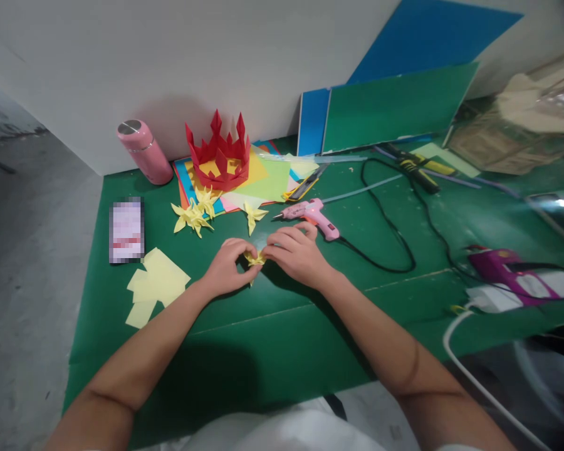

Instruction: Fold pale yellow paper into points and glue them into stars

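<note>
Between my two hands is a small yellow folded-paper flower, partly covered by fingers. My left hand pinches it from the left, thumb below and index finger above. From the right, the closed fingertips of my right hand grip its other side. Just beyond lies a yellow paper flower piece with pointed petals. Further left sit finished-looking yellow paper flowers in a cluster. A pink hot glue gun rests beyond my right hand, its nozzle pointing left.
A red paper crown stands on coloured paper sheets. Left are a pink bottle, a phone and yellow paper pieces. A utility knife, black cord, pliers and a power strip lie right.
</note>
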{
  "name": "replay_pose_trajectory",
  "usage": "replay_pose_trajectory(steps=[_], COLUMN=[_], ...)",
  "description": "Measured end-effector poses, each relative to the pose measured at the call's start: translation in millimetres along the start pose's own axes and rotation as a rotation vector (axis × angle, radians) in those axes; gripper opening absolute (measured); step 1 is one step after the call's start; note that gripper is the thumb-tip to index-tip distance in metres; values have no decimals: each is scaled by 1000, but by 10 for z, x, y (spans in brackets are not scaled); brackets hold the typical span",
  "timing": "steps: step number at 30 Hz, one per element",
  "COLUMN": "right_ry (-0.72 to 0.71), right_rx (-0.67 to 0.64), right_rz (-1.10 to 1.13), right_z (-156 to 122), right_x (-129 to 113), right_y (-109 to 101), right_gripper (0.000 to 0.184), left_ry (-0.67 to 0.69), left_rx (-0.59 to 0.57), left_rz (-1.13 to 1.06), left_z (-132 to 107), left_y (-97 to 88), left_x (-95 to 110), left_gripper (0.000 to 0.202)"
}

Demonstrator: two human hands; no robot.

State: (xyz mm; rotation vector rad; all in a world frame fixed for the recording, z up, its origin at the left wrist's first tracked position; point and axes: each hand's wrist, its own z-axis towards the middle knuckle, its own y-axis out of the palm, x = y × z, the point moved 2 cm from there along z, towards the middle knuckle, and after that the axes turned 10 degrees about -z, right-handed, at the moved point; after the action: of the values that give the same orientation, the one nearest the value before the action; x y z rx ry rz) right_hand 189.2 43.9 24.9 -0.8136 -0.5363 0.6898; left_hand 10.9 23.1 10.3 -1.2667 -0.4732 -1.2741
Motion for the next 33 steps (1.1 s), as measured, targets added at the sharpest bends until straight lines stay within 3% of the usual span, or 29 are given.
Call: replay_pose_trajectory(steps=[7, 15, 23, 33], right_ry=[-8, 32, -11, 45], right_rx=[0, 87, 66, -14], right_rz=[-43, -15, -50, -15], right_z=[-4, 23, 11, 9], right_x=[-27, 74, 51, 41], right_y=[8, -48, -30, -19], right_gripper=[14, 9, 14, 15], left_ry=[-15, -65, -58, -43], left_rx=[-1, 32, 18, 3], left_rz=[-13, -41, -43, -59], left_z=[-1, -15, -15, -17], left_y=[-3, -33, -32, -27], left_x=[-1, -13, -14, -29], left_gripper=[13, 12, 12, 14])
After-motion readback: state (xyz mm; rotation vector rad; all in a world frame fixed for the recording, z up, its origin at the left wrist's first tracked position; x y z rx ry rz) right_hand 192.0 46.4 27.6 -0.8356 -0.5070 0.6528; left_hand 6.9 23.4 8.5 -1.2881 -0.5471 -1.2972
